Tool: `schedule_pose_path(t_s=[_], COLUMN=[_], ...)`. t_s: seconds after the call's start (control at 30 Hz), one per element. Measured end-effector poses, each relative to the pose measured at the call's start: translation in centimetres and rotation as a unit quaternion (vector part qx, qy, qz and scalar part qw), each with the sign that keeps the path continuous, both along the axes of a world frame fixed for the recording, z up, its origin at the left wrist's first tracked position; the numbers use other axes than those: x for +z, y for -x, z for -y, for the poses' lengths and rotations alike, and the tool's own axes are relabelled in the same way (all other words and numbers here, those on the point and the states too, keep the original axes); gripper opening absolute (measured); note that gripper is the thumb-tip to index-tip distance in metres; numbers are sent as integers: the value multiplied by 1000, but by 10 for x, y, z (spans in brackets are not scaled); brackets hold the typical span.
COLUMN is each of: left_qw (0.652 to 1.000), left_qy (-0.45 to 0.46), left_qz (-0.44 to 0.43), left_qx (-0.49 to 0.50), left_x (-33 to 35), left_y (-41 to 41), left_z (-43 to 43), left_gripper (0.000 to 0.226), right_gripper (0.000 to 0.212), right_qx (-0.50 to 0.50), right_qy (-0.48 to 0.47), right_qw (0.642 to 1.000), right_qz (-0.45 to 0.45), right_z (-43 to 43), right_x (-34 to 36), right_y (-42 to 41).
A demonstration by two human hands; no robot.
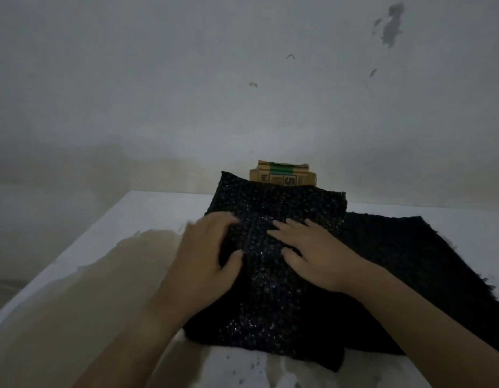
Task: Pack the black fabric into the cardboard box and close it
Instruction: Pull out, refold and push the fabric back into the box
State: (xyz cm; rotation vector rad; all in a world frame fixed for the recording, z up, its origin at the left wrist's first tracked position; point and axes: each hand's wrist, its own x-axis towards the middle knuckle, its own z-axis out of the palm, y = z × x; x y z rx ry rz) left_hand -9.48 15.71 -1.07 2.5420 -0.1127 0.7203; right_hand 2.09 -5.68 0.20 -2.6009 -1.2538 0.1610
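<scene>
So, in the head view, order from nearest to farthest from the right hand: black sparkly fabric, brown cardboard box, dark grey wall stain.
1. Black sparkly fabric: under the right hand.
2. Brown cardboard box: behind the fabric.
3. Dark grey wall stain: high, upper right.

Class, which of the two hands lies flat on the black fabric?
The right hand, fingers straight on the black fabric; the left hand curls round a fold.

Glittery rough black fabric (pixel 273 281), matt cardboard box (pixel 282 175)
</scene>
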Motion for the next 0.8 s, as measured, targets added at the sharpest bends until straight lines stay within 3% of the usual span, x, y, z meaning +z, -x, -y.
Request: schedule_pose_path(t_s=[0.1, 0.17, 0.23, 0.33, 0.57, 0.73, 0.8], left_qw=[993, 985, 979, 969, 930, 907, 904], left_qy=[-98, -140, -159, -179, -217, -228, -229], left_qz=[-55, -92, -128, -169, -297, -352, -359], left_qx=[-42, -30, -20, -18, 26, 37, 36], left_x=[-1, -3, -2, 4, 20, 25, 25], left_y=[-34, -52, -65, -77, -95, -106, -110], left_z=[14, 17, 18, 18, 36, 45, 44], left_gripper=[48, 52, 55, 63, 69, 28, 22], right_gripper=[52, 47, 46, 60, 69, 67, 65], right_qx=[2, -43, -106, -133, -125, -138, -132], right_qy=[-54, -97, -60, 35, 190, 238, 236], right_qw=[999, 988, 975, 979, 973, 961, 962], right_qz=[5, 108, 188, 150, 46, 6, 25], right_z=[-1, 2, 5, 3, -18, -31, -31], right_x=[2, 2, 2, 0, 23, 25, 23], right_y=[-3, -5, -7, -8, -29, -39, -38])
